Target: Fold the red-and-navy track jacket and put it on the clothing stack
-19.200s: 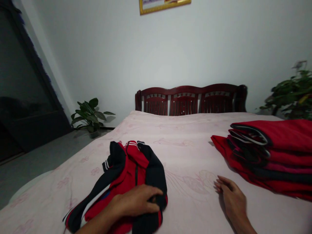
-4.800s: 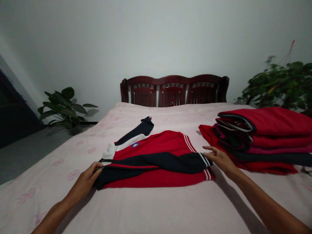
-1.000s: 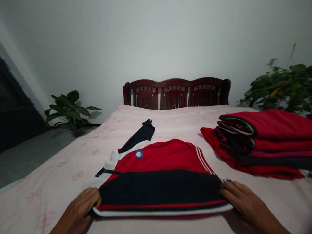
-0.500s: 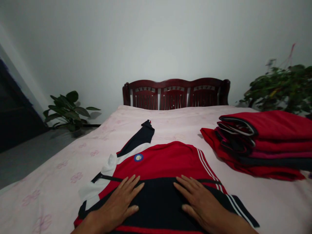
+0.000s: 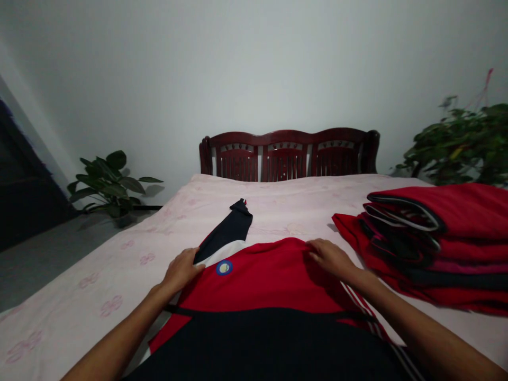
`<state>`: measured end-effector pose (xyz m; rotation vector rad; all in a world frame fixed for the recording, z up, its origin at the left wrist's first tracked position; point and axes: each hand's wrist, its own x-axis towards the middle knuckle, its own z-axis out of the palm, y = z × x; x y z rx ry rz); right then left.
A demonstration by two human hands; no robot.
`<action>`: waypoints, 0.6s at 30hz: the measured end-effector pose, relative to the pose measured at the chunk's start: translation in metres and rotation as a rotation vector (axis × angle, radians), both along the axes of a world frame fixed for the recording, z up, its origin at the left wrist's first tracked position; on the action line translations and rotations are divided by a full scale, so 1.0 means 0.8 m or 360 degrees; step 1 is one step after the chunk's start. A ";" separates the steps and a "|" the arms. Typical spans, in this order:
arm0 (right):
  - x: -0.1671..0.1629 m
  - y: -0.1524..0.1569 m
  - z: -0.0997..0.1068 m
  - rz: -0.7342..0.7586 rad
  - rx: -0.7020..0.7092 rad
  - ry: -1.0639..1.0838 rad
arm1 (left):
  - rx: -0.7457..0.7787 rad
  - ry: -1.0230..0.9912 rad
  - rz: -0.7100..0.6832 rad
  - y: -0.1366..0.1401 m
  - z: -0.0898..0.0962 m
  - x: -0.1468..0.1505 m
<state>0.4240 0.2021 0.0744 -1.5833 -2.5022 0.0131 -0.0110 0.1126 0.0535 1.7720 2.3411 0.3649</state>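
A red, navy and white jacket [image 5: 262,283] lies spread on the bed, a round blue-edged badge [image 5: 224,268] on its red part. One dark sleeve [image 5: 226,227] stretches away toward the headboard. My left hand [image 5: 183,272] grips the jacket's left edge, thumb on top, where the white strip meets the dark sleeve. At the far red edge, right of the middle, my right hand [image 5: 327,257] is closed on the cloth with its fingers curled. White stripes run down the jacket's right side, partly under my right forearm.
Folded red and dark clothes [image 5: 456,238] are stacked on the bed at the right. The pink flowered bedsheet [image 5: 107,280] reaches back to a dark wooden headboard [image 5: 286,153]. Leafy plants stand on the floor at left [image 5: 111,182] and behind the stack [image 5: 464,143].
Both hands have moved forward from lying flat on the navy part to the far edges of the jacket, and have closed on the cloth. The view has shifted slightly.
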 end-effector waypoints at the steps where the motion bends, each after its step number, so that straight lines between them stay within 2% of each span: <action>1: -0.011 0.020 -0.001 -0.0009 0.0020 -0.0033 | -0.0027 0.0024 0.0076 0.017 -0.003 -0.001; 5: -0.033 0.076 -0.018 -0.0060 0.0002 -0.0108 | -0.0154 0.0010 0.0251 0.058 -0.017 -0.015; 9: -0.034 0.090 -0.027 -0.0091 -0.0069 -0.0135 | -0.0194 -0.0124 0.0119 0.072 -0.017 -0.035; 13: -0.018 0.059 -0.023 0.0028 0.0134 -0.0050 | -0.0034 -0.0207 0.0017 0.061 -0.012 -0.047; 16: 0.010 0.013 -0.027 0.0302 0.0388 -0.0076 | 0.0179 -0.0331 -0.0069 0.028 -0.018 -0.055; 18: 0.032 -0.017 -0.033 0.0536 0.0367 -0.0136 | 0.0223 -0.0479 -0.0156 -0.001 -0.021 -0.059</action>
